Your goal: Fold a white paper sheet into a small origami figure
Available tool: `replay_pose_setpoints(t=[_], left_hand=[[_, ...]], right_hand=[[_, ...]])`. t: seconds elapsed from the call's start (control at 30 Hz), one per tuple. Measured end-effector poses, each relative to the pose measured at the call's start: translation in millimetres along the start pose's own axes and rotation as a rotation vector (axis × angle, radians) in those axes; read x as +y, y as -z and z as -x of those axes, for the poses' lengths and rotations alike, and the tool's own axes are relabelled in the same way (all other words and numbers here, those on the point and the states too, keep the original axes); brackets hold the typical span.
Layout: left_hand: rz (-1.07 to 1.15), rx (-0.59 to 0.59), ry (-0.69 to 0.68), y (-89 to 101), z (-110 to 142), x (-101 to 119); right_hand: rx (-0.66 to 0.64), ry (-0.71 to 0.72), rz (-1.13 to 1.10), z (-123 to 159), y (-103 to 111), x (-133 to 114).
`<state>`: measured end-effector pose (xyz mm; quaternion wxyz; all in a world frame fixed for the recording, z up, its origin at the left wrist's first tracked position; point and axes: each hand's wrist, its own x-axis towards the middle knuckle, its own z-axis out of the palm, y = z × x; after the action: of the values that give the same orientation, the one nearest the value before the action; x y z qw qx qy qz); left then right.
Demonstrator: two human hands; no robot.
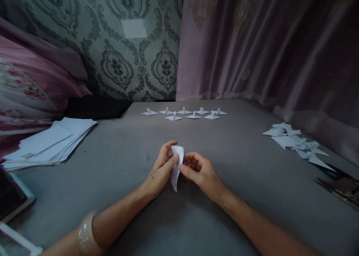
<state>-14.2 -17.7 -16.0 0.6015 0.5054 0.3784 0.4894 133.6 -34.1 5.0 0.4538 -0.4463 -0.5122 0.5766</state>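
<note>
A narrow piece of folded white paper [175, 175] stands upright between my two hands, above the grey surface. My left hand [162, 168] pinches it near the top, thumb on the near face and fingers behind. From the other side, my right hand [200, 173] grips its right edge between thumb and curled fingers. The paper's lower end hangs free and tapers to a point. Farther off, in front of both hands, several folded paper figures [183, 111] with flat pointed sides stand in two rows.
A stack of white paper sheets [58, 138] lies at the left, by a black cloth [95, 107]. More folded paper pieces [291, 140] are heaped at the right, near a dark object [340, 186]. A dark, pale-edged device [14, 192] sits at the lower left. Curtains [252, 42] hang behind.
</note>
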Motion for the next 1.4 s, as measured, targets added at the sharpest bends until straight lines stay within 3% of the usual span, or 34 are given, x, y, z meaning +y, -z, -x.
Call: replay_pose_setpoints(t=[0.33, 0.57, 0.8, 1.0, 1.13, 1.27, 1.4], left_hand=[[0.015, -0.114, -0.006, -4.3, 3, 4], [0.019, -0.114, -0.008, -2.9, 2, 2], [-0.196, -0.039, -0.083, -6.3, 7, 9], [-0.297, -0.074, -0.083, -7.1, 10, 8], [-0.273, 0.063, -0.023, -7.4, 6, 10], [-0.084, 0.217, 0.068, -0.6, -3, 12], [0.066, 0.228, 0.195, 7.1, -11, 8]], right_hand=[[0.02, -0.018, -0.223, -6, 9, 0], [0.01, -0.045, -0.262, -3, 8, -1], [0.061, -0.093, -0.108, -1, 7, -3], [0.071, 0.044, 0.166, 3, -1, 7], [0.143, 0.122, 0.29, 1, -1, 14], [0.19, 0.067, 0.169, -10, 10, 18], [0.176, 0.016, 0.077, -23, 22, 20]])
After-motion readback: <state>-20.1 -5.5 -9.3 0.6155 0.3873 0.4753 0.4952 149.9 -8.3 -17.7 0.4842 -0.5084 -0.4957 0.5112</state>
